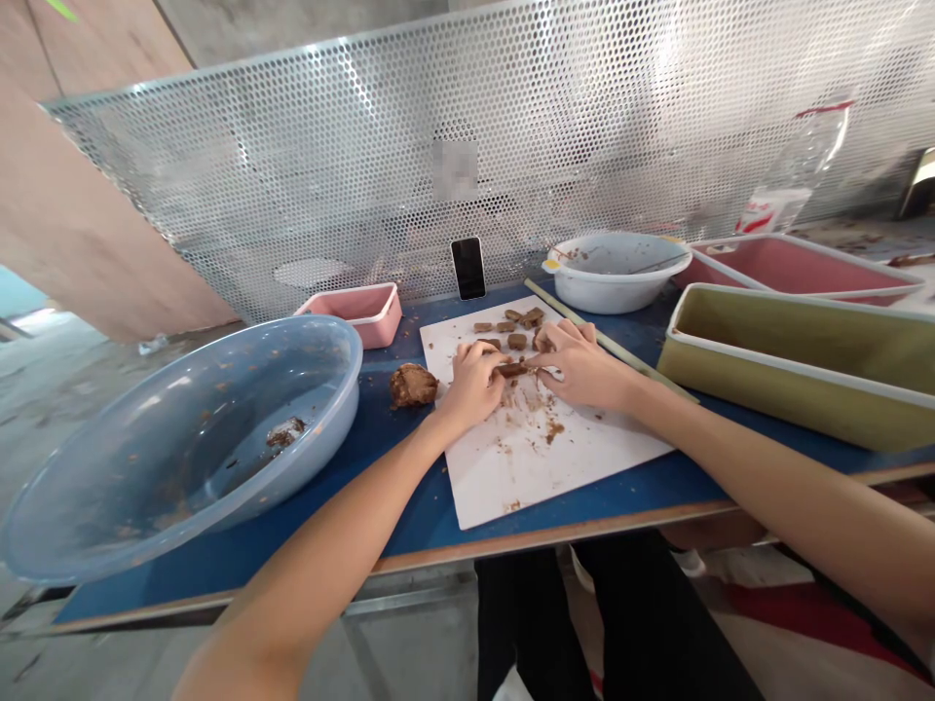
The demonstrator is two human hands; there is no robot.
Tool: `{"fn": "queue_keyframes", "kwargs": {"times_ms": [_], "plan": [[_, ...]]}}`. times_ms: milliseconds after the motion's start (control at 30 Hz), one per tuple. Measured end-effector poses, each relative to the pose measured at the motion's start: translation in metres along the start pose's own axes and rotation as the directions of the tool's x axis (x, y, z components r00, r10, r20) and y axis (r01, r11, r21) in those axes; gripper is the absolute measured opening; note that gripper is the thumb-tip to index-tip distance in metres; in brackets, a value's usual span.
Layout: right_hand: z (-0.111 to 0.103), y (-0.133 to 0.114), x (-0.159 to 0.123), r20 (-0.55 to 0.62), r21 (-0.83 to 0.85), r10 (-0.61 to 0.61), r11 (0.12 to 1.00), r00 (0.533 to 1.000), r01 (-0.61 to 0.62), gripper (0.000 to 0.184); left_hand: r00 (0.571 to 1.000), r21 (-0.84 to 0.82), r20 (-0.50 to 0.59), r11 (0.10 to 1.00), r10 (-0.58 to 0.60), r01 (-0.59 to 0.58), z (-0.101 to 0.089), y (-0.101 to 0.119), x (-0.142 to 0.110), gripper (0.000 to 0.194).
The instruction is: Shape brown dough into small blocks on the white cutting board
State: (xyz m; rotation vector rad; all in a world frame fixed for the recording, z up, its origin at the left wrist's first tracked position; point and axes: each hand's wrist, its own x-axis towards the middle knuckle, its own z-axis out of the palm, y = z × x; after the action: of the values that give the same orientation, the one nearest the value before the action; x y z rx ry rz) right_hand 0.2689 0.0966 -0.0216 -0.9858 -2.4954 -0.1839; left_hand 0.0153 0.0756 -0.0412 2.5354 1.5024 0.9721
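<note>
And here the left hand [474, 382] and right hand [580, 365], both half curled, meet either end of a brown roll [514, 370] between them, firm grip impossible to tell, chunks [517, 342] just beyond, white board [541, 477] beneath

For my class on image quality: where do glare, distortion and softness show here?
Head view: bright glare on the mesh; head view: the blue basin looks stretched towards the left edge, and the bottle appears to lean; head view: the left forearm softens near the bottom edge.
</note>
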Motion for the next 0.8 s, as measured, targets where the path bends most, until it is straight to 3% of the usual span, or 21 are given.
{"fn": "queue_keyframes", "kwargs": {"times_ms": [167, 433, 600, 800], "plan": [[-0.001, 0.003, 0.000, -0.032, 0.031, 0.022, 0.999, 0.999, -0.021, 0.038, 1.000, 0.010, 0.013, 1.000, 0.002, -0.003, -0.001, 0.001, 0.000, 0.044], [0.003, 0.007, -0.002, 0.014, 0.002, -0.015, 1.000, 1.000, 0.015, 0.036, 0.999, 0.067, 0.051, 0.998, 0.008, -0.012, 0.000, 0.001, -0.001, 0.041], [-0.005, 0.006, -0.001, -0.007, 0.031, -0.002, 1.000, 1.000, 0.002, 0.036, 0.998, 0.080, 0.054, 0.996, 0.025, -0.030, 0.003, -0.002, -0.002, 0.041], [-0.009, 0.007, 0.000, 0.001, 0.024, 0.011, 1.000, 1.000, -0.011, 0.025, 0.998, 0.073, 0.065, 0.997, 0.026, -0.031, 0.005, -0.003, -0.002, 0.043]]}}
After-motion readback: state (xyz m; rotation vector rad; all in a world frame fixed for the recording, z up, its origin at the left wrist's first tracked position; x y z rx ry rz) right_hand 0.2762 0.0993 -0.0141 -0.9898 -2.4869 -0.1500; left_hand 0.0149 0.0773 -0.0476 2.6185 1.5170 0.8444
